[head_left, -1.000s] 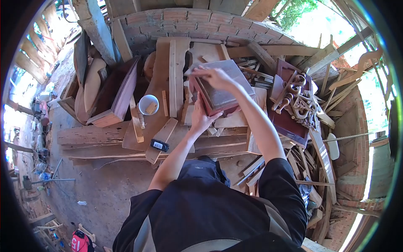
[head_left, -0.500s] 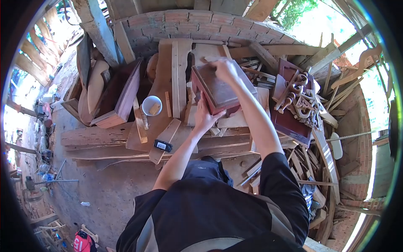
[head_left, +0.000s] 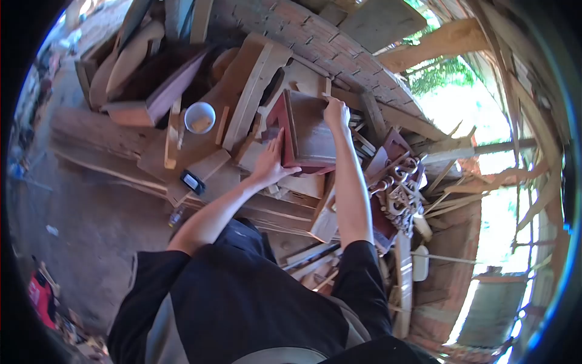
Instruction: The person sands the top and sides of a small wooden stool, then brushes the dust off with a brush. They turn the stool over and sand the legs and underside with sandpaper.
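Observation:
A dark reddish-brown wooden box (head_left: 310, 124) with a framed panel on top rests on boards on the bench. My left hand (head_left: 271, 164) holds its near left corner, fingers stretched along the side and thumb by the lower edge. At the far right edge of the panel is my right hand (head_left: 337, 114), its fingers curled closed. A small pale tip shows beside those fingers, but I cannot make out what it belongs to.
Left of the box stand a white cup (head_left: 199, 117) with something tan inside and a black device (head_left: 193, 182) on a board. Carved wooden pieces (head_left: 397, 197) lie to the right. A brick wall (head_left: 315, 36) runs behind.
My right hand has slid across the panel to its far right edge. My left hand stays at the box's corner. The whole view has turned and shifted.

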`<state>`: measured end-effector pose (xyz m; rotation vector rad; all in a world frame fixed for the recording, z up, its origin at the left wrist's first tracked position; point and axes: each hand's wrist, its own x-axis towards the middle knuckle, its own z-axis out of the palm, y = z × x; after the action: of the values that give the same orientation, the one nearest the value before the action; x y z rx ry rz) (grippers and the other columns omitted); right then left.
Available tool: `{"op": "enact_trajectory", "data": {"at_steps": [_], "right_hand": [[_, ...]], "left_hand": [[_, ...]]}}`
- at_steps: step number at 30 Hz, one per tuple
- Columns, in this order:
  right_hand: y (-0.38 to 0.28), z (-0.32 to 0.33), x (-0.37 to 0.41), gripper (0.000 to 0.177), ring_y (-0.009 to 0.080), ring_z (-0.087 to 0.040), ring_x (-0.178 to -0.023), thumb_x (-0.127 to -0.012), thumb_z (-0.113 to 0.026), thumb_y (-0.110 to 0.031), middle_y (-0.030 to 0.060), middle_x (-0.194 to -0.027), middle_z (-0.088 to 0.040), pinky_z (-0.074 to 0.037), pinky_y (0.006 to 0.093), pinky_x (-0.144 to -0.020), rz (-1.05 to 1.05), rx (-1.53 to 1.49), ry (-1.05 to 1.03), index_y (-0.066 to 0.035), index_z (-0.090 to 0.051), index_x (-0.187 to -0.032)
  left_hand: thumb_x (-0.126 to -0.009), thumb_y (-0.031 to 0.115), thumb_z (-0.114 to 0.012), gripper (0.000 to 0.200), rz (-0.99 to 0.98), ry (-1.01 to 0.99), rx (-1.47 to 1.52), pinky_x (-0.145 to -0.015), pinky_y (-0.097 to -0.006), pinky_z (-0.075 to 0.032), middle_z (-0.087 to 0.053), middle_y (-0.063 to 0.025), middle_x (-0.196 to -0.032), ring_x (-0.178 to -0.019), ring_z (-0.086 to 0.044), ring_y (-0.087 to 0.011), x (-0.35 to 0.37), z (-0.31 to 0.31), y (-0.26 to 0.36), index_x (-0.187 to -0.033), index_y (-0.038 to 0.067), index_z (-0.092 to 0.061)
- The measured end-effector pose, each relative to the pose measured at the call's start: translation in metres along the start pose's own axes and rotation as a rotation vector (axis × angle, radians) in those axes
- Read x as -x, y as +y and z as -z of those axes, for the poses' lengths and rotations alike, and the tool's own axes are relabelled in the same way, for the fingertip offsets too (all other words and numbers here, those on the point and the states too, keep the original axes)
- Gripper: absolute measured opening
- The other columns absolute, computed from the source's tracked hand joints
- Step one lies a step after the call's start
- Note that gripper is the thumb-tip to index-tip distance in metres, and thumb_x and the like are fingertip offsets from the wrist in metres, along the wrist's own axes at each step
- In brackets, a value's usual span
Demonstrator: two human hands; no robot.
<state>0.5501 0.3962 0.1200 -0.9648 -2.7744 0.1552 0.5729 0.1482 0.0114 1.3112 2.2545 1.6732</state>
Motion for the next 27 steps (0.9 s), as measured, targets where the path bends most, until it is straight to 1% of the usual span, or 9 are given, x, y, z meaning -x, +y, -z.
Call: {"op": "enact_trajectory", "data": {"at_steps": [5,7,9,12,15,18,21,22,27], "right_hand": [[-0.049,0.011,0.006,0.045,0.0398,-0.067,-0.106,-0.083,-0.051,-0.003,0.0214,-0.11,-0.071,-0.052,0.048,-0.095,0.368,-0.163,-0.078,-0.018,-0.073,-0.12],[-0.05,0.021,0.009,0.047,0.0399,-0.067,-0.107,-0.083,-0.051,-0.004,0.0217,-0.112,-0.07,-0.052,0.0479,-0.095,0.307,-0.295,-0.172,-0.019,-0.072,-0.122],[-0.038,0.019,-0.001,0.047,0.0393,-0.066,-0.109,-0.084,-0.05,-0.006,0.0198,-0.116,-0.07,-0.052,0.0454,-0.094,0.057,-0.036,-0.117,-0.022,-0.072,-0.123],[-0.036,0.016,-0.013,0.045,0.0359,-0.066,-0.112,-0.084,-0.051,-0.003,0.0174,-0.121,-0.069,-0.051,0.0432,-0.098,0.092,0.062,-0.191,-0.016,-0.073,-0.121],[-0.042,0.014,-0.014,0.045,0.0369,-0.066,-0.112,-0.085,-0.051,-0.004,0.0183,-0.122,-0.069,-0.05,0.0446,-0.1,0.402,-0.494,-0.399,-0.017,-0.073,-0.122],[-0.04,0.036,-0.017,0.046,0.0377,-0.065,-0.115,-0.088,-0.05,-0.003,0.0204,-0.121,-0.068,-0.049,0.0431,-0.102,0.104,0.048,-0.334,-0.019,-0.071,-0.125],[-0.052,0.025,-0.017,0.045,0.0388,-0.066,-0.113,-0.088,-0.05,-0.003,0.0216,-0.119,-0.069,-0.05,0.0438,-0.1,0.158,0.133,-0.319,-0.018,-0.071,-0.124],[-0.051,0.022,-0.019,0.045,0.0407,-0.066,-0.109,-0.086,-0.051,-0.005,0.0228,-0.117,-0.068,-0.051,0.0461,-0.099,0.449,-0.193,-0.324,-0.018,-0.071,-0.124],[-0.025,0.018,-0.018,0.045,0.0396,-0.065,-0.112,-0.086,-0.052,-0.007,0.0202,-0.119,-0.068,-0.05,0.0474,-0.1,0.192,0.026,-0.247,-0.023,-0.072,-0.122]], "left_hand": [[-0.065,0.044,-0.091,0.132,-0.014,0.018,0.017,-0.103,-0.0467,-0.046,-0.049,-0.0275,-0.138,-0.124,-0.052,-0.0434,0.004,0.0,-0.006,-0.157,-0.004,-0.009],[-0.066,0.043,-0.09,0.131,-0.024,0.007,0.023,-0.106,-0.046,-0.045,-0.045,-0.028,-0.143,-0.127,-0.05,-0.0432,0.004,0.002,-0.002,-0.157,-0.005,-0.009],[-0.066,0.042,-0.09,0.13,0.026,-0.034,0.043,-0.107,-0.0456,-0.044,-0.042,-0.0287,-0.146,-0.129,-0.048,-0.0433,0.003,0.003,0.001,-0.157,-0.005,-0.009],[-0.066,0.042,-0.09,0.13,0.05,-0.035,0.075,-0.107,-0.0463,-0.044,-0.041,-0.0285,-0.147,-0.13,-0.048,-0.0437,0.001,0.004,0.001,-0.157,-0.004,-0.009],[-0.067,0.043,-0.09,0.13,-0.007,-0.015,0.02,-0.106,-0.0467,-0.045,-0.043,-0.0283,-0.146,-0.129,-0.048,-0.0442,0.007,0.004,-0.004,-0.157,-0.003,-0.009],[-0.066,0.045,-0.091,0.13,0.058,-0.033,0.02,-0.105,-0.0456,-0.046,-0.045,-0.0272,-0.144,-0.127,-0.051,-0.0436,0.005,-0.001,0.001,-0.157,-0.003,-0.01],[-0.066,0.043,-0.09,0.131,0.035,-0.025,0.008,-0.105,-0.0469,-0.046,-0.043,-0.0276,-0.146,-0.128,-0.049,-0.0439,0.002,0.002,0.0,-0.158,-0.003,-0.009],[-0.066,0.043,-0.09,0.13,0.021,-0.015,0.023,-0.105,-0.047,-0.046,-0.044,-0.0272,-0.145,-0.127,-0.05,-0.0442,0.005,0.003,-0.001,-0.158,-0.002,-0.009],[-0.065,0.042,-0.091,0.131,0.128,-0.091,0.07,-0.105,-0.0475,-0.046,-0.047,-0.0263,-0.14,-0.125,-0.052,-0.0445,0.002,0.006,0.006,-0.158,-0.001,-0.009]]}}
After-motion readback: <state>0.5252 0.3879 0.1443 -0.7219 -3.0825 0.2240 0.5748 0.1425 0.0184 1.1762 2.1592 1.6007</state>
